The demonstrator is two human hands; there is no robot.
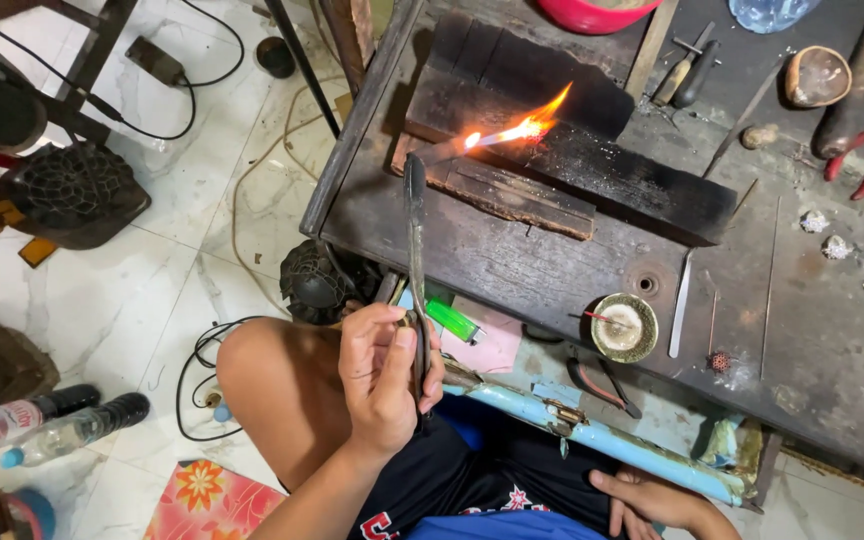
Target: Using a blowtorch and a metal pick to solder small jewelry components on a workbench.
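Note:
My left hand (384, 378) is closed around the lower end of a long dark torch (415, 235) that rises to the workbench. An orange flame (522, 128) shoots from its tip to the right, onto a charred black block (592, 165) lying on the dark workbench (512, 260). A small bright glowing spot sits where the flame meets the block. My right hand (657, 502) lies low at the right on my dark shorts, next to a light-blue bar (602, 440). It holds nothing.
On the bench are a small round dish with a red-tipped stick (624, 327), a metal strip (680, 305), red-handled pliers (857, 160) and a pink bowl (592, 12). A green lighter (452, 320) lies under the bench edge. Plastic bottles (52, 425) and cables (202, 370) lie on the tiled floor.

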